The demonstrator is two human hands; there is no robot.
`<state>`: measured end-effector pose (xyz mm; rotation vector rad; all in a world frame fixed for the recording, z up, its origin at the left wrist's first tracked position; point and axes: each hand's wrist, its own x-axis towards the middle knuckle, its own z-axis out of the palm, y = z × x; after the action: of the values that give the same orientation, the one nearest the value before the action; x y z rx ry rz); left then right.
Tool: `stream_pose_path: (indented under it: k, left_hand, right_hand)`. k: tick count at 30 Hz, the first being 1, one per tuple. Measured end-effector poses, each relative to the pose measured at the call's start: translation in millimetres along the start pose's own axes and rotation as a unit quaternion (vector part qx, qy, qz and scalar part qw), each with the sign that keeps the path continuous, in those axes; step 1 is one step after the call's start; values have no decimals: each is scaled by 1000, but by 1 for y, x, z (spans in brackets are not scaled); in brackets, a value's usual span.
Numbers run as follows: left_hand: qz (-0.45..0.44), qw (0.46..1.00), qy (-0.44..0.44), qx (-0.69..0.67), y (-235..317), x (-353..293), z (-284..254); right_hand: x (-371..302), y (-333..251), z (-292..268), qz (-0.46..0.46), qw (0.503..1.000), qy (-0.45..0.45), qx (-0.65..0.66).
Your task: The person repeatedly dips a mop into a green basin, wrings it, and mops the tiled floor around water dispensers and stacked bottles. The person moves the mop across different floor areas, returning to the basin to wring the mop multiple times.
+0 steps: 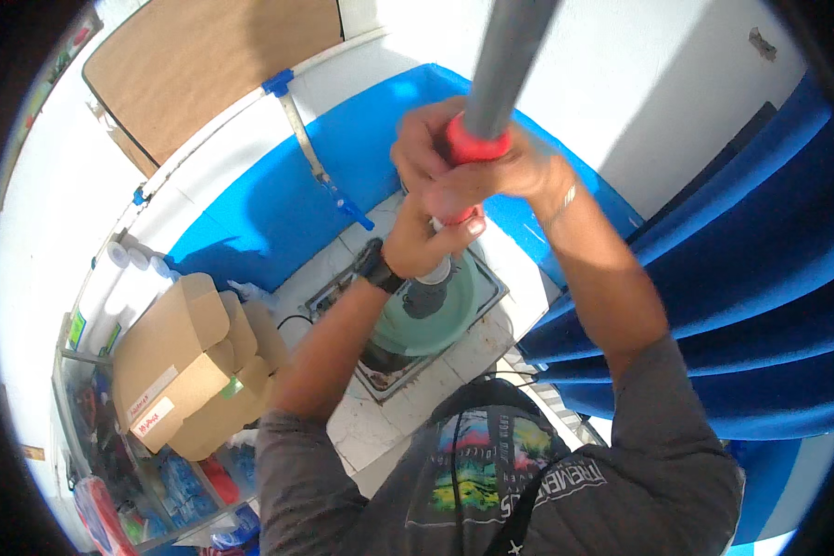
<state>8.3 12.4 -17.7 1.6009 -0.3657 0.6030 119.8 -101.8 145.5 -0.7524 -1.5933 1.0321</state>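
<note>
A mop [502,79] with a grey pole and red collars stands upright in front of me, its top beyond the upper edge. My right hand [519,170], slightly blurred, is wrapped round the upper red collar. Just below it, my left hand [411,243], with a black watch at the wrist, grips the lower red part. Under my left hand the mop's grey head [426,296] hangs over or in a pale green basin [465,310]; whether it touches the bottom I cannot tell.
Beneath the basin lies a square metal-framed drain [380,389] in white tiles. A pipe with a blue tap [347,206] comes from the wall at left. An open cardboard box [181,371] sits on a glass shelf unit. Blue curtains [741,306] hang at right.
</note>
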Motion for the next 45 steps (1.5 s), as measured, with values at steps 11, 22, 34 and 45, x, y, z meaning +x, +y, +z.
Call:
stream_pose_path:
  k: [11, 22, 34, 45]
  left_hand:
    - [27, 920, 262, 288, -50, -17, 40]
    - [-36, 995, -43, -85, 48, 27, 7]
    - [80, 916, 242, 311, -56, -15, 23]
    - [-19, 998, -56, 36, 47, 26, 4]
  right_hand:
    - [4, 65, 65, -32, 777, 597, -197]
    - [-1, -26, 2, -16, 996, 62, 61]
    - [-1, 72, 63, -53, 802, 564, -187]
    - [-4, -21, 0, -58, 996, -54, 35]
